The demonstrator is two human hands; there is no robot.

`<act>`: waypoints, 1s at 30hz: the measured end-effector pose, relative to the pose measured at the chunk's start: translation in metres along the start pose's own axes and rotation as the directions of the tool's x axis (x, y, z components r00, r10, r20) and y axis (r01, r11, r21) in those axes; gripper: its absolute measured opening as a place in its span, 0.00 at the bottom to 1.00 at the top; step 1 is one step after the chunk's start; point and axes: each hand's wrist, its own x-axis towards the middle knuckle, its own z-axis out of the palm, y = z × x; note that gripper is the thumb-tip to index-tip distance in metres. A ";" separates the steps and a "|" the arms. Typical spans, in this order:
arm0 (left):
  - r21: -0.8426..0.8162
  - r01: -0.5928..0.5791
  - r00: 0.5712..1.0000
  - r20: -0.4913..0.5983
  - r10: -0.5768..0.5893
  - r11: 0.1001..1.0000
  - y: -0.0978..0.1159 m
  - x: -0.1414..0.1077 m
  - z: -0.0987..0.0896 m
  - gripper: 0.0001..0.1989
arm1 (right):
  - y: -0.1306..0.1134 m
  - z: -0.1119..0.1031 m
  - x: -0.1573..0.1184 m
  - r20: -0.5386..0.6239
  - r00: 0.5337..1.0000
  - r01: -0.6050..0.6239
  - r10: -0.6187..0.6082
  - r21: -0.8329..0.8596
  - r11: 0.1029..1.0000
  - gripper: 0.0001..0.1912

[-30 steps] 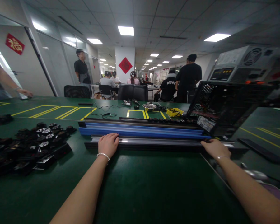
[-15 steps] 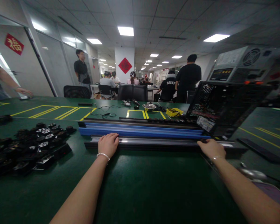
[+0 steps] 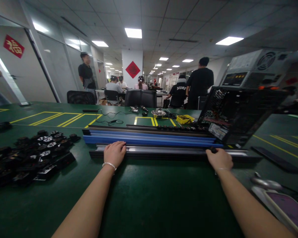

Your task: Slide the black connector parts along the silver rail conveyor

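A long dark rail with a shiny silver channel (image 3: 164, 150) lies crosswise on the green table. My left hand (image 3: 115, 154) rests over its left part, with the fingers close together and curled onto the rail. Towards the rail's other end, my right hand (image 3: 220, 160) is closed in a pinch around a small black piece (image 3: 213, 150) at the channel. Its exact kind cannot be made out. Just behind the rail runs a long blue rail (image 3: 151, 139), with further dark rails beyond it.
A heap of black parts (image 3: 47, 148) covers the table's left side. An open computer case (image 3: 243, 115) bearing a power supply (image 3: 258, 67) stands at right. Nearer are a black bar (image 3: 275, 159) and a phone (image 3: 285, 206). A metal bowl (image 3: 158, 114) and yellow tray (image 3: 185, 119) sit behind.
My right hand has shifted a little left along the rail with the black piece. My left hand stays put. At the far left, another person's hand has drawn back from the table.
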 end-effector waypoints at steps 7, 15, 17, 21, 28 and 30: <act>0.006 -0.002 1.000 -0.001 0.002 1.000 0.000 0.000 0.000 0.17 | 0.003 0.005 -0.003 -0.090 0.994 0.060 -0.060 -0.008 0.998 0.25; 0.015 0.007 1.000 0.010 -0.008 1.000 0.000 0.001 -0.001 0.16 | 0.012 0.014 0.008 -0.149 0.982 0.122 -0.114 0.048 0.991 0.23; 0.015 0.006 1.000 0.013 -0.006 1.000 0.001 0.001 -0.002 0.16 | 0.011 0.015 0.007 -0.159 0.980 0.130 -0.120 0.053 0.990 0.23; 0.021 0.005 1.000 0.003 -0.005 1.000 0.001 0.000 -0.002 0.16 | 0.008 0.015 0.003 -0.159 0.978 0.147 -0.136 0.059 0.987 0.23; 0.015 0.005 1.000 0.005 -0.005 1.000 0.000 0.000 -0.001 0.16 | 0.003 0.012 -0.002 -0.150 0.977 0.158 -0.149 0.049 0.986 0.21; 0.014 0.007 1.000 0.005 -0.007 1.000 0.000 0.000 0.000 0.17 | 0.002 0.012 -0.003 -0.147 0.977 0.165 -0.157 0.044 0.985 0.21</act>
